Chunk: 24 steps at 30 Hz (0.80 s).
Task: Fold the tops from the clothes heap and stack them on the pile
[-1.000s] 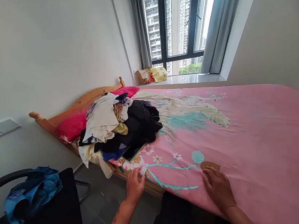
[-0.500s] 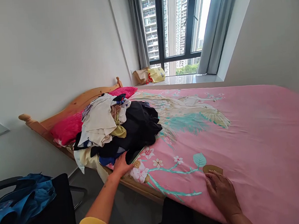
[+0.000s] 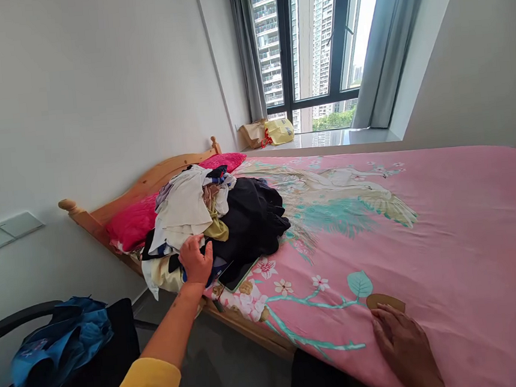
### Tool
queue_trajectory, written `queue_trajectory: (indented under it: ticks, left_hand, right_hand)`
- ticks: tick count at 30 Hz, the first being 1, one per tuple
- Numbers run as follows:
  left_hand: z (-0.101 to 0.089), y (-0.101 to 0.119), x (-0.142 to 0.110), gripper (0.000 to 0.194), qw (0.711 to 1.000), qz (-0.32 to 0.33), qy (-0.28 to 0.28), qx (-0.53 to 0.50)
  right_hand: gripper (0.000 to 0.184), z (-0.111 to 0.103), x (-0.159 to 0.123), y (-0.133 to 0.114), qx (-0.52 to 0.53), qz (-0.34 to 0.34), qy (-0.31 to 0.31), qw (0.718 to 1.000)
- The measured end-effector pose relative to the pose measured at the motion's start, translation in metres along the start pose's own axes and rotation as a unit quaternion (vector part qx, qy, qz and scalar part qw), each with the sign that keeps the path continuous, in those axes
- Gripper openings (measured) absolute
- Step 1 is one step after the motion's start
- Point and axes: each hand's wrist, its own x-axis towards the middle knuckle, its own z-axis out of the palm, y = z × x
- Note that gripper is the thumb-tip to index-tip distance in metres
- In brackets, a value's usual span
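A heap of clothes lies on the bed's headboard side, with a cream garment (image 3: 182, 203) on top and a black garment (image 3: 255, 215) beside it. My left hand (image 3: 196, 260) is at the near side of the heap, thumb and fingers apart, its fingertips by the cream cloth. Whether they touch it is unclear. Just right of that hand, a dark-screened phone (image 3: 238, 273) rests at the heap's edge. My right hand (image 3: 406, 343) lies flat on the pink sheet (image 3: 460, 230), its fingertips on the edge of a flat brown piece (image 3: 387, 302).
Behind the heap are red pillows (image 3: 134, 222) and a wooden headboard (image 3: 152, 175). At lower left a black chair (image 3: 121, 332) carries a blue bag-like cloth item (image 3: 67, 342). Paper and yellow bags (image 3: 279, 131) sit on the windowsill.
My left hand has moved from beside the phone up and left to the clothes, leaving the phone in full view. My right hand stays by the brown piece. The view has shifted slightly left.
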Motion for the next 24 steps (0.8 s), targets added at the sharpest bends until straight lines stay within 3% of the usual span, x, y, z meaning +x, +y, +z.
queue_trajectory:
  ticks: [5,7,11,16,19,24]
  left_hand:
    - [-0.009,0.011,0.062,0.033,0.997,-0.056,-0.031,0.051]
    - [-0.013,0.016,0.078,0.034,0.995,-0.070,-0.046,0.047]
    - [-0.034,0.033,0.101,0.018,0.995,-0.094,-0.037,0.009]
    - [-0.082,0.062,0.128,0.012,0.988,-0.140,0.025,-0.066]
    - [-0.115,0.086,0.158,0.014,0.979,-0.140,0.080,-0.127]
    - [-0.184,0.157,0.209,0.015,0.956,-0.063,0.167,-0.235]
  right_hand:
    - [0.035,0.002,0.000,0.001,-0.002,0.013,0.000,1.000]
    - [0.034,0.003,0.000,0.000,0.003,0.016,0.000,1.000]
    - [0.032,0.005,0.001,0.000,0.005,0.024,0.001,1.000]
    - [0.029,0.006,0.001,0.002,0.008,0.024,-0.006,1.000]
    - [0.029,0.005,0.002,0.002,0.013,0.029,-0.008,0.999]
    - [0.031,0.002,0.001,-0.001,0.038,0.055,-0.014,0.998]
